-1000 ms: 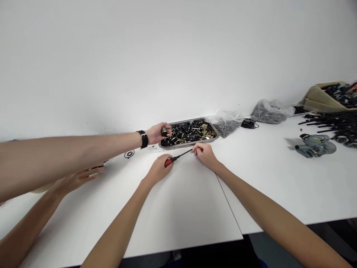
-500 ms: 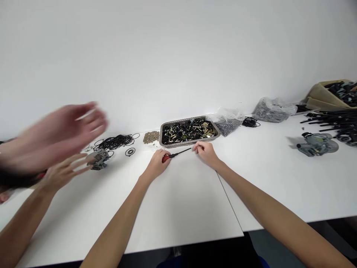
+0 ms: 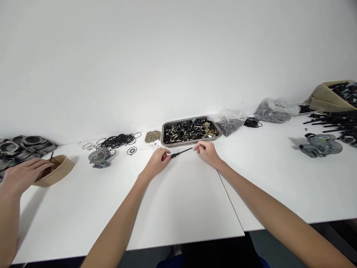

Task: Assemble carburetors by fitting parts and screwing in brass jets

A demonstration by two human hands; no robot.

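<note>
My left hand [image 3: 158,162] is closed around the handle of a screwdriver [image 3: 182,152] with a red and black grip. Its dark shaft points right, just above the white table. Close to the screwdriver's tip, my right hand [image 3: 205,152] has its fingers curled together; whatever they may pinch is hidden or too small to make out. Right behind both hands lies a metal tray [image 3: 192,142] filled with small black, brass and yellowish parts.
A co-worker's hand [image 3: 22,175] reaches into a beige bin [image 3: 60,173] at left. Grey carburetors stand at left [image 3: 100,157] and right [image 3: 320,145]. Black rubber rings [image 3: 115,141], brass bits [image 3: 152,136], plastic bags [image 3: 276,110] and black cables [image 3: 334,121] lie along the wall.
The co-worker's blurred hands have left the left carburetor, and one hand is now at the beige bin. That carburetor sits turned differently. My hands have barely moved.
</note>
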